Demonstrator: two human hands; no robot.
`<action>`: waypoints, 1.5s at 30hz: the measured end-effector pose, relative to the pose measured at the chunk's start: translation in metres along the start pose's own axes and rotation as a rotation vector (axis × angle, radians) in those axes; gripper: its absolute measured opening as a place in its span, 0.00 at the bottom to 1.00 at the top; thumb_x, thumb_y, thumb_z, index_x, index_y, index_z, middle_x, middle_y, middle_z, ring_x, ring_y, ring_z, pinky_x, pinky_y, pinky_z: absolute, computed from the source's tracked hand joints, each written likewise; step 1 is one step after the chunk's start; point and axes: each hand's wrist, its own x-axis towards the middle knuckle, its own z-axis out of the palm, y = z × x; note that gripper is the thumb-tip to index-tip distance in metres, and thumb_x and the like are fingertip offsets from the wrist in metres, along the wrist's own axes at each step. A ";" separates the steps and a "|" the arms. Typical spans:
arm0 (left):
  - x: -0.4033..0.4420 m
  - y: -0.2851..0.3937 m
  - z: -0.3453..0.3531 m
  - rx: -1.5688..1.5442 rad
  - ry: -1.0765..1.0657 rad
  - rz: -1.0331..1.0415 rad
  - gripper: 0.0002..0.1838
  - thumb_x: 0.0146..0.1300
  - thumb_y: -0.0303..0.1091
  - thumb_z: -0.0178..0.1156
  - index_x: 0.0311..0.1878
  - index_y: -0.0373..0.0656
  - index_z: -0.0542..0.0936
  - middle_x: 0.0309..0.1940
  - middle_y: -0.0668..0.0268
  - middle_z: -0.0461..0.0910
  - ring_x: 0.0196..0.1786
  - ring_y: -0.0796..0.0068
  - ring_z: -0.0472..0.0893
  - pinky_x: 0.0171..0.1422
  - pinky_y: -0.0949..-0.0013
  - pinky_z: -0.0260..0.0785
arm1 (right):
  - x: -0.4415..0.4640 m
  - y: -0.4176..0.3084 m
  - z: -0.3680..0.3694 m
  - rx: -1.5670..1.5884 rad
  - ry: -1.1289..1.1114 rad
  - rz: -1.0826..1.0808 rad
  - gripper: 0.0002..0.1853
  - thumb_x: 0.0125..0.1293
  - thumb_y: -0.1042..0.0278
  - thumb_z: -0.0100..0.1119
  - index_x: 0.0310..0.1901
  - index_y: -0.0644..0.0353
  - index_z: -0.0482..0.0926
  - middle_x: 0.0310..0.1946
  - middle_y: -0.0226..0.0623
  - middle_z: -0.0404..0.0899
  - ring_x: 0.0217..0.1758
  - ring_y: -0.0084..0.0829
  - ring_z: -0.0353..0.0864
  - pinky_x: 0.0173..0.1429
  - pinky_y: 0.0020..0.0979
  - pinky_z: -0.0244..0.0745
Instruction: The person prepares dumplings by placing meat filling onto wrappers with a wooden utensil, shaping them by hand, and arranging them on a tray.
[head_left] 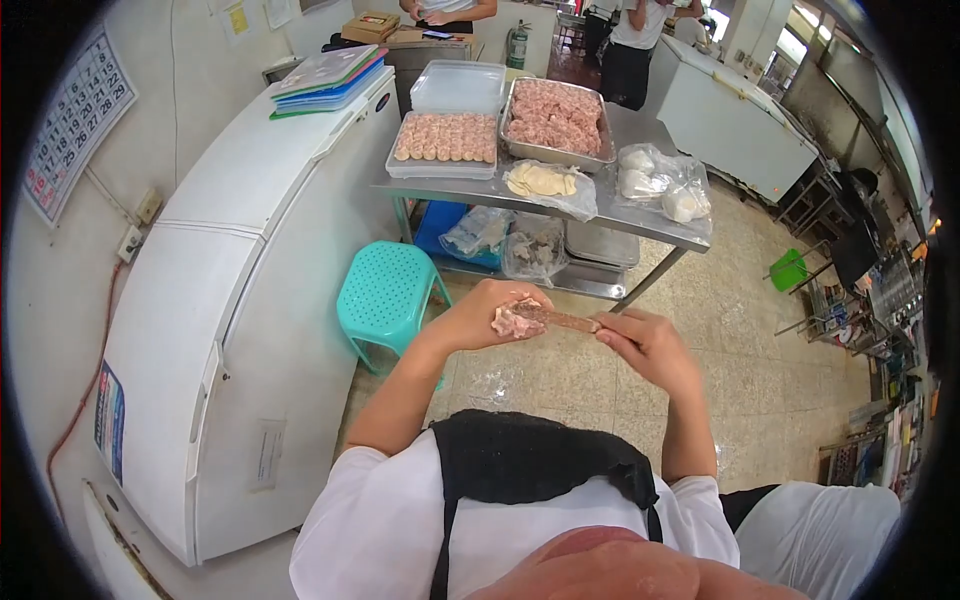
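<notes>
My left hand (478, 312) is curled around a dumpling (507, 322), a lump of pink minced meat apparently in a pale wrapper. Between the thumb and fingers of my right hand (652, 348) is the end of a wooden spatula (572, 321). Its far end rests on the meat in my left hand. Ahead, on a steel table (640, 222), a tray of dumplings (445, 140) stands beside a metal pan of minced meat (557, 118). Nearer the front edge, round dough wrappers (541, 181) lie on a plastic bag.
Bags of white dough balls (662, 185) occupy the table's right end. A turquoise stool (388, 290) stands in front of the table, beside a long white freezer (190, 340). Lidded containers and bags fill the lower shelf. Other people (640, 45) stand at the back.
</notes>
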 end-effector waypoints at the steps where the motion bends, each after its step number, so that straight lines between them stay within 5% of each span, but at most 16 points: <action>1: 0.001 0.000 -0.003 0.011 -0.005 0.023 0.16 0.53 0.36 0.72 0.41 0.40 0.80 0.32 0.64 0.81 0.36 0.69 0.81 0.40 0.68 0.72 | 0.000 0.006 0.015 0.056 0.020 -0.024 0.13 0.66 0.66 0.61 0.47 0.65 0.82 0.29 0.44 0.81 0.30 0.41 0.79 0.37 0.35 0.73; 11: -0.001 -0.029 -0.041 0.084 -0.018 0.046 0.17 0.52 0.39 0.72 0.40 0.42 0.79 0.31 0.61 0.81 0.35 0.60 0.81 0.42 0.65 0.72 | 0.042 0.000 0.042 0.150 -0.074 0.084 0.15 0.67 0.62 0.60 0.50 0.63 0.81 0.32 0.47 0.82 0.35 0.44 0.82 0.41 0.37 0.75; 14: 0.000 -0.037 -0.057 0.085 0.009 0.070 0.15 0.53 0.38 0.73 0.38 0.41 0.79 0.30 0.64 0.80 0.33 0.70 0.80 0.38 0.69 0.72 | 0.060 -0.003 0.051 0.128 -0.074 0.111 0.16 0.68 0.62 0.59 0.50 0.63 0.81 0.34 0.48 0.82 0.35 0.44 0.82 0.41 0.37 0.75; 26: 0.019 -0.083 -0.115 -0.042 -0.060 0.012 0.14 0.55 0.35 0.71 0.42 0.41 0.80 0.30 0.63 0.81 0.32 0.78 0.77 0.39 0.71 0.70 | 0.126 0.012 0.080 0.213 -0.056 0.116 0.15 0.69 0.61 0.58 0.50 0.62 0.81 0.37 0.46 0.83 0.38 0.43 0.81 0.44 0.35 0.75; 30: 0.036 -0.093 -0.120 -0.019 -0.092 -0.021 0.15 0.55 0.36 0.71 0.41 0.40 0.80 0.31 0.62 0.82 0.33 0.73 0.80 0.39 0.70 0.72 | 0.140 0.026 0.072 0.237 -0.061 0.109 0.15 0.69 0.62 0.58 0.52 0.62 0.80 0.34 0.45 0.82 0.36 0.39 0.80 0.43 0.34 0.74; 38: 0.094 -0.119 -0.111 0.079 -0.013 0.039 0.16 0.52 0.37 0.73 0.39 0.39 0.80 0.31 0.62 0.82 0.33 0.69 0.81 0.41 0.69 0.73 | 0.174 0.096 0.044 0.190 -0.108 0.038 0.16 0.68 0.61 0.59 0.52 0.63 0.80 0.33 0.43 0.82 0.33 0.36 0.79 0.43 0.32 0.74; 41: 0.125 -0.127 -0.106 0.057 0.008 -0.037 0.16 0.53 0.37 0.70 0.41 0.40 0.79 0.32 0.58 0.82 0.35 0.59 0.81 0.42 0.64 0.71 | 0.193 0.131 0.025 0.234 -0.126 0.021 0.16 0.68 0.61 0.59 0.51 0.63 0.80 0.33 0.44 0.82 0.34 0.37 0.80 0.43 0.33 0.74; 45: 0.185 -0.140 -0.092 0.050 0.048 -0.067 0.15 0.53 0.35 0.70 0.41 0.40 0.79 0.33 0.58 0.81 0.36 0.61 0.80 0.42 0.64 0.71 | 0.216 0.188 -0.014 0.258 -0.196 0.040 0.16 0.69 0.61 0.58 0.52 0.60 0.81 0.34 0.47 0.82 0.36 0.43 0.81 0.44 0.37 0.74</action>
